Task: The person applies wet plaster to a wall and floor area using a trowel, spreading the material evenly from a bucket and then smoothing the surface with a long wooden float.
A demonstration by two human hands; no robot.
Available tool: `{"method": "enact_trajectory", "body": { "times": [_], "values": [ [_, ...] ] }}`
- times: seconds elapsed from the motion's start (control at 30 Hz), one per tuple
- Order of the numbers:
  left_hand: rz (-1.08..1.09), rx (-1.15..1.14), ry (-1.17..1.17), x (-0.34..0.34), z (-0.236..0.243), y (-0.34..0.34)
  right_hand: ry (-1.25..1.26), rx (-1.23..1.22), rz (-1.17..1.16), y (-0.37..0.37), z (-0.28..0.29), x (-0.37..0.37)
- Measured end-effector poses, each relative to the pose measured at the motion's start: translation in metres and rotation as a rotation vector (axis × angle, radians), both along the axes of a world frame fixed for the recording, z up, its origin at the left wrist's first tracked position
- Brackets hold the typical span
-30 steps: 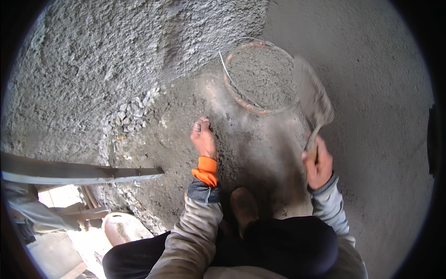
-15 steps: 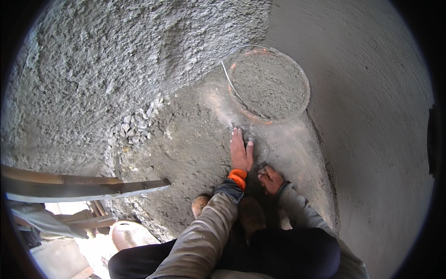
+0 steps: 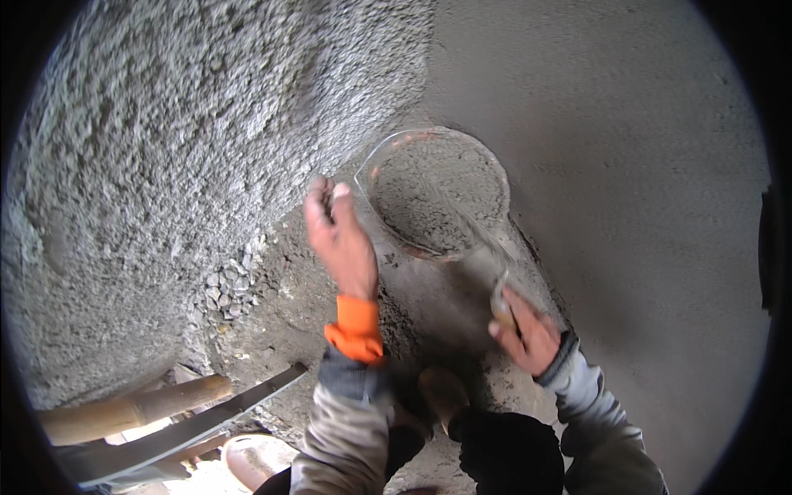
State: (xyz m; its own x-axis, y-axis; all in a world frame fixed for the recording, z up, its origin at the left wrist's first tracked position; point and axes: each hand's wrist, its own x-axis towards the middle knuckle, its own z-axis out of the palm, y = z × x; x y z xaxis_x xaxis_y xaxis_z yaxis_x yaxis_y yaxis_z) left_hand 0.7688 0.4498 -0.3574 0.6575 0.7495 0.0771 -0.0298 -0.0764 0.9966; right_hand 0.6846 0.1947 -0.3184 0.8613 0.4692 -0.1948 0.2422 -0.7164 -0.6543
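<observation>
My right hand is closed around the pale handle of a trowel. Its blurred, grey-coated blade reaches up over the near right edge of a bucket. Grey wet mortar fills the bucket close to its rim. Left of the bucket, my left hand is raised with fingers and thumb curled toward each other. Something dark shows between them, too blurred to name. An orange cuff circles that wrist.
Rough grey plaster covers the left wall; the right wall is smoother. Light stones lie along the left wall's foot. At lower left, a bamboo pole and a dark, light-edged strip jut inward. My shoe stands on the floor.
My left hand has lifted from lying flat on the floor and moved up and left, its fingers now curled. My right hand has moved right, bringing the trowel to the bucket. The view has shifted.
</observation>
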Motion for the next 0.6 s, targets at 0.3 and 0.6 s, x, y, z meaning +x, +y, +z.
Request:
{"method": "enact_trajectory", "body": {
  "times": [0.3, 0.6],
  "values": [
    [-0.296, -0.308, 0.268, 0.026, 0.01, -0.033, 0.272, -0.575, 0.008, 0.079, 0.003, 0.118],
    [-0.521, -0.75, 0.451, 0.02, 0.013, -0.047, 0.334, -0.173, -0.703, -0.108, 0.034, -0.195]
  ]
}}
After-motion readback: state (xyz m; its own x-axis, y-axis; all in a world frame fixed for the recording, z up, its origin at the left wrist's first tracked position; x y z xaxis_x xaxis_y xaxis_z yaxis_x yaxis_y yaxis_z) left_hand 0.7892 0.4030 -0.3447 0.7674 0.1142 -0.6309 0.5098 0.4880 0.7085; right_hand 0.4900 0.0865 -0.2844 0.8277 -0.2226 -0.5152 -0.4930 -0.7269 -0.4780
